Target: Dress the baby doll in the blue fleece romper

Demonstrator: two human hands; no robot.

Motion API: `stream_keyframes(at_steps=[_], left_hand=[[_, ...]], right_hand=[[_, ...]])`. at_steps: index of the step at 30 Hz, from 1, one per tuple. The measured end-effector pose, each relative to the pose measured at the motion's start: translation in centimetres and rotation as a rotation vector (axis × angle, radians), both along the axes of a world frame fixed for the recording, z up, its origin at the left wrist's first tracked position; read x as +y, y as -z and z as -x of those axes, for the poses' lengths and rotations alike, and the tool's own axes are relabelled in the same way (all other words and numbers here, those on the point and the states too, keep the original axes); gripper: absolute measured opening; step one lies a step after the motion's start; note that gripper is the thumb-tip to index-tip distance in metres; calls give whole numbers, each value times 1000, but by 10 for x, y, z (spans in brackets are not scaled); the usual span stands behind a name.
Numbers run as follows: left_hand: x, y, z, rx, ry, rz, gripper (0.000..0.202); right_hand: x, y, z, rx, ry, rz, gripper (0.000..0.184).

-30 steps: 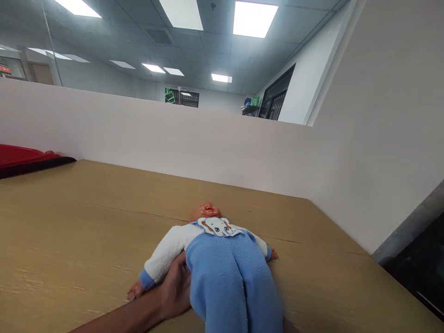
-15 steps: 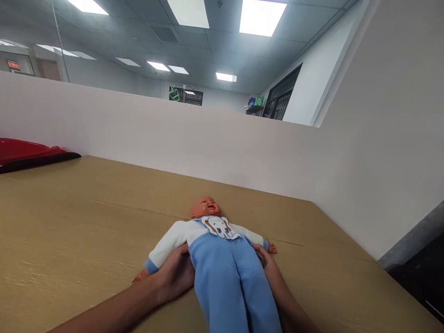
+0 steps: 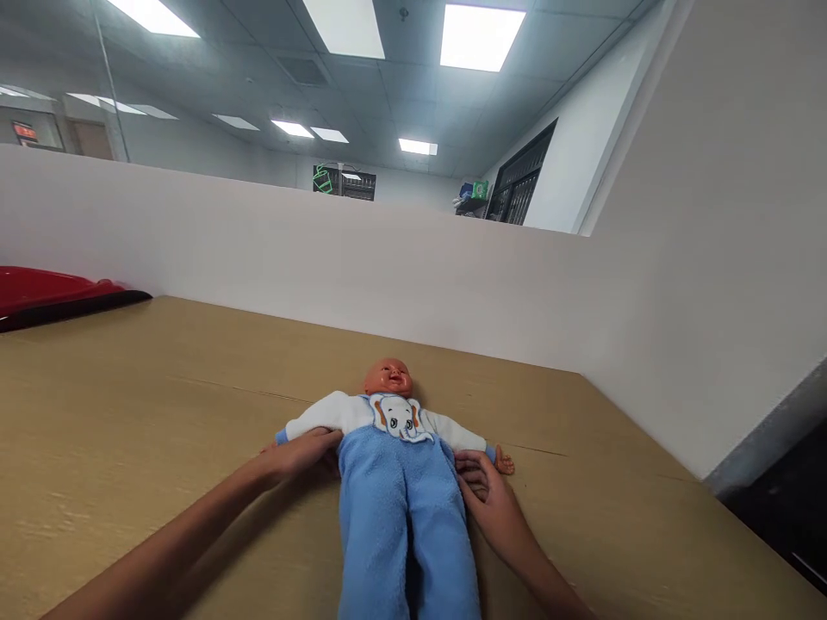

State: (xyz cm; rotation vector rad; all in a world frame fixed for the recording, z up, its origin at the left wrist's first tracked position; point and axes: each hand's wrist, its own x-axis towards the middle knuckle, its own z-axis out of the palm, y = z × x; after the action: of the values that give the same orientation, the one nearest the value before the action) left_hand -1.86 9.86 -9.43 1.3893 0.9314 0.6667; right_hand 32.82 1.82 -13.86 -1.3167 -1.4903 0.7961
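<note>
A baby doll (image 3: 393, 379) lies on its back on the tan tabletop, its head toward the far wall and its arms spread. It is dressed in a white and blue outfit (image 3: 371, 474) with an elephant face on the chest. My left hand (image 3: 307, 454) is closed at the doll's side, under its sleeve, with the fingertips partly hidden. On the opposite side, my right hand (image 3: 486, 491) has its fingers curled against the clothing below the other sleeve. The doll's feet are out of frame.
The tan tabletop (image 3: 161, 405) meets a low white wall (image 3: 310, 258) at the back, with glass above it. A red object with a black edge (image 3: 58, 293) sits at the far left. A white wall (image 3: 698, 258) rises on the right.
The doll has straightened, its legs shifting left and its head slightly right. My left hand has moved up and left, and my right hand a little left.
</note>
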Motion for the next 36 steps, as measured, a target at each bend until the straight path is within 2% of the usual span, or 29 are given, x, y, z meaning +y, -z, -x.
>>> stream_keyframes(at_steps=[3,5,8,12,16,20,24,27,29,31,34,35,36], left_hand=[[0,-21,18,181,33,-148,33],[-3,-32,25,275,72,-329,31],[-6,-40,27,351,179,-559,29],[-3,-35,27,194,269,-513,34],[5,-19,27,2,248,-376,34],[13,-1,29,43,210,-343,32],[19,13,27,82,149,-394,28],[21,19,23,105,127,-413,34],[19,16,21,125,110,-431,35],[14,8,20,276,61,-513,29],[1,-16,16,674,-123,-731,13],[-6,-26,13,743,-192,-813,11],[-13,-36,7,731,-247,-895,14]], right_hand=[[3,-14,-17,-271,166,-146,31],[7,-21,-34,-521,281,-274,26],[16,-24,-63,-724,309,-371,29],[25,-11,-84,-631,256,-317,36],[29,3,-81,-561,181,-252,38],[33,7,-76,-525,59,-182,46],[35,7,-80,-502,27,-172,47],[35,8,-82,-407,-5,-136,50],[33,5,-80,-282,-22,-88,55],[28,-5,-76,-179,22,-59,57],[17,-35,-65,-92,92,-89,55],[13,-48,-60,-50,91,-120,53],[9,-61,-55,-12,82,-146,54]])
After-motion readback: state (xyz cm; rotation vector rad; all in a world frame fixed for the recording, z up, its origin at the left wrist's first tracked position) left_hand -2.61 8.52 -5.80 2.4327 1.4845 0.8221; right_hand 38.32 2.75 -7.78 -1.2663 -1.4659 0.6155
